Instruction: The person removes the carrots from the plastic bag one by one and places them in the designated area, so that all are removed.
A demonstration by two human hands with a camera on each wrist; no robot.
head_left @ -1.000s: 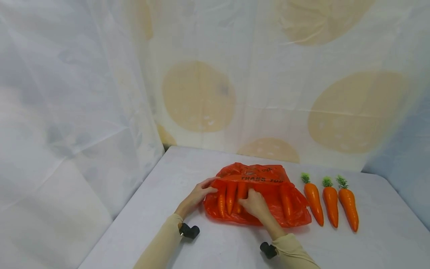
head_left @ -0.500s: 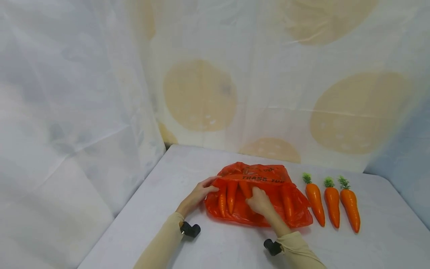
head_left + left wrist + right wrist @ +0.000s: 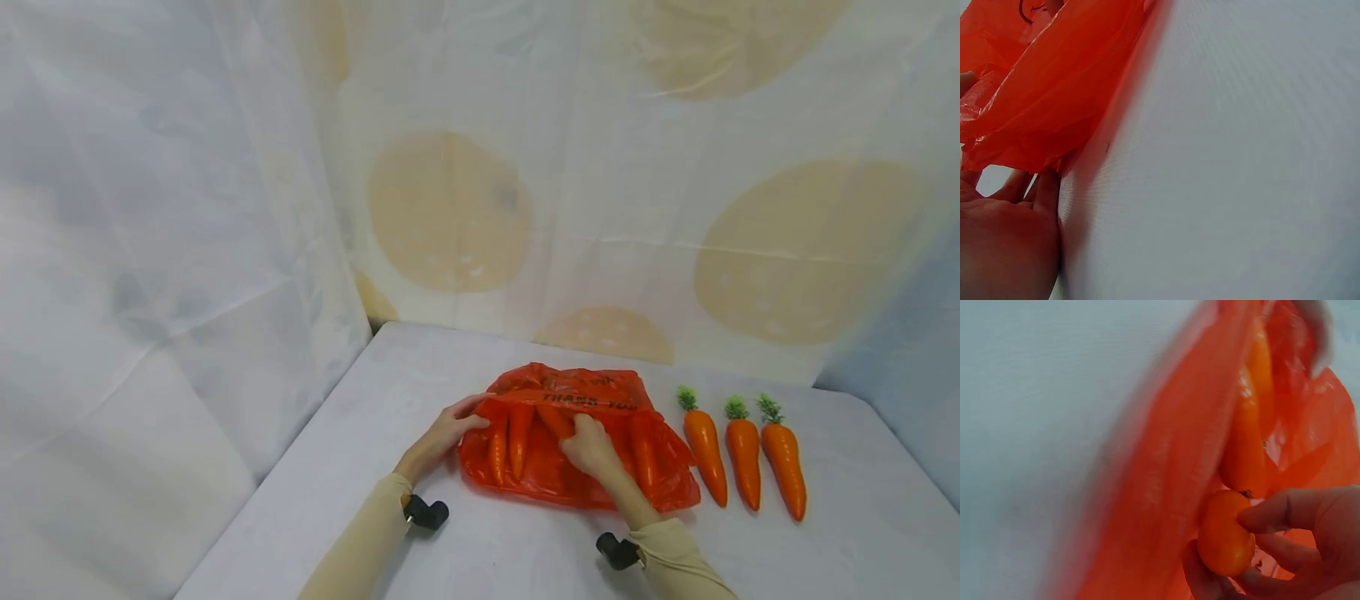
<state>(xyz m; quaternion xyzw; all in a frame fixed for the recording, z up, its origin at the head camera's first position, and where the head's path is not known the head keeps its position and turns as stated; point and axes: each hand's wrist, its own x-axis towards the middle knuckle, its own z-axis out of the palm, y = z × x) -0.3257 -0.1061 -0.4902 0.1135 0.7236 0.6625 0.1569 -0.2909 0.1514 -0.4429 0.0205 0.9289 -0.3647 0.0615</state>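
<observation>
Head view: The red plastic bag [image 3: 596, 383] lies on the counter [image 3: 420, 358], its mouth facing the person. The right hand [image 3: 591, 446] holds the slanted carrot [image 3: 553, 422] in the mouth, its upper end beneath the printed flap. Two carrots, the left inner carrot [image 3: 497, 450] and its neighbour [image 3: 518, 443], lie left of it; the right inner carrot [image 3: 643, 450] lies across a gap. The left hand [image 3: 446, 429] touches the bag's left edge.

Caution: the flap may sag over the mouth if the left hand lets go, and sideways motion may drag the thin film. Clearance: the gap between the inner carrots gives some room; on the right, the bag's edge sits just beside three green-topped carrots [image 3: 743, 462].

Left wrist view: The left hand's fingers reach to the film — fingertips are hidden, so a firm grip cannot be confirmed. Counter surface extends beside the bag.

Right wrist view: The right hand's thumb and fingers pinch the slanted carrot's rounded end. Its smooth skin could slip if the pinch loosens; neighbouring carrots lie close enough to be knocked.
</observation>
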